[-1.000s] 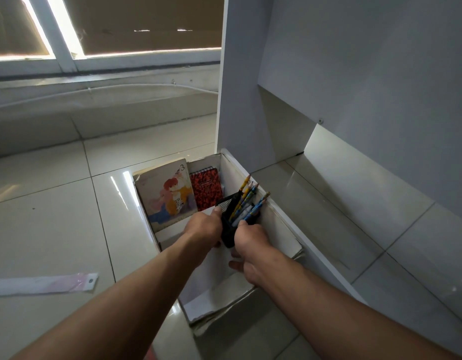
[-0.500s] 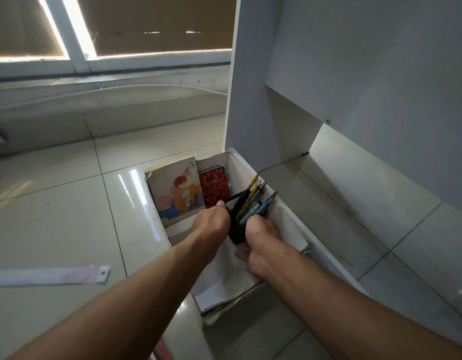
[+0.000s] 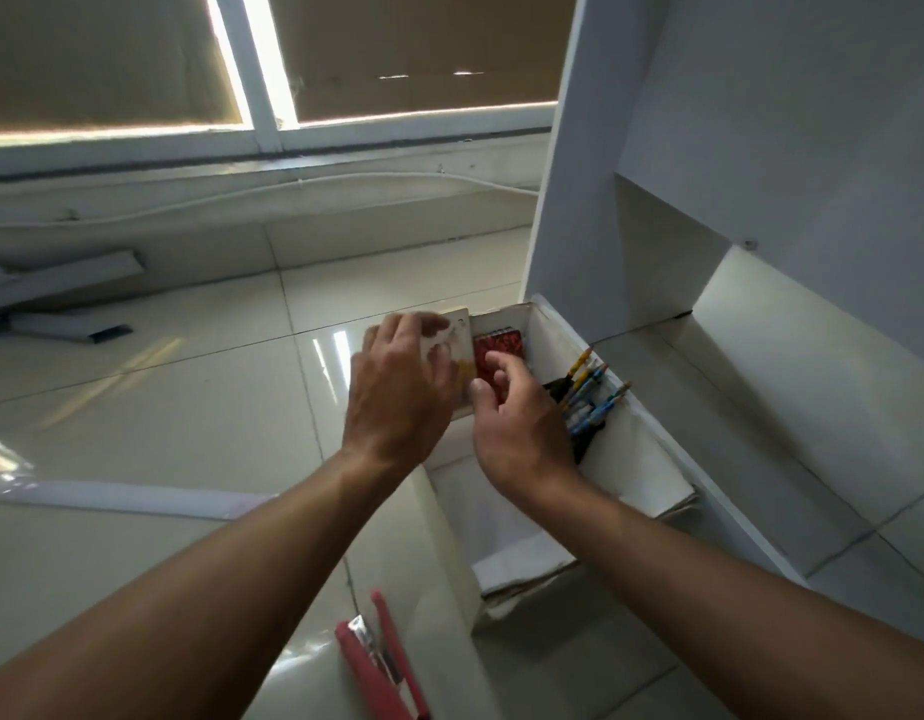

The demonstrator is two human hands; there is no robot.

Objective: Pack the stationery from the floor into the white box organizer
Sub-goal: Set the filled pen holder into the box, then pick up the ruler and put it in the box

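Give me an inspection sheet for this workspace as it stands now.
Surface: glossy tiled floor, with glare.
Job's things: white box organizer on the floor beside a white cabinet; inside, an illustrated book, red notebook and black pen holder of pencils.
Clutter: long white strip and red-edged item lying outside the box; white boards at far left.
Grippers: left hand on the book; right hand over the box by the notebook, fingers curled, grip unclear.
Cables: white cable along the wall.
Surroundings: covered window.
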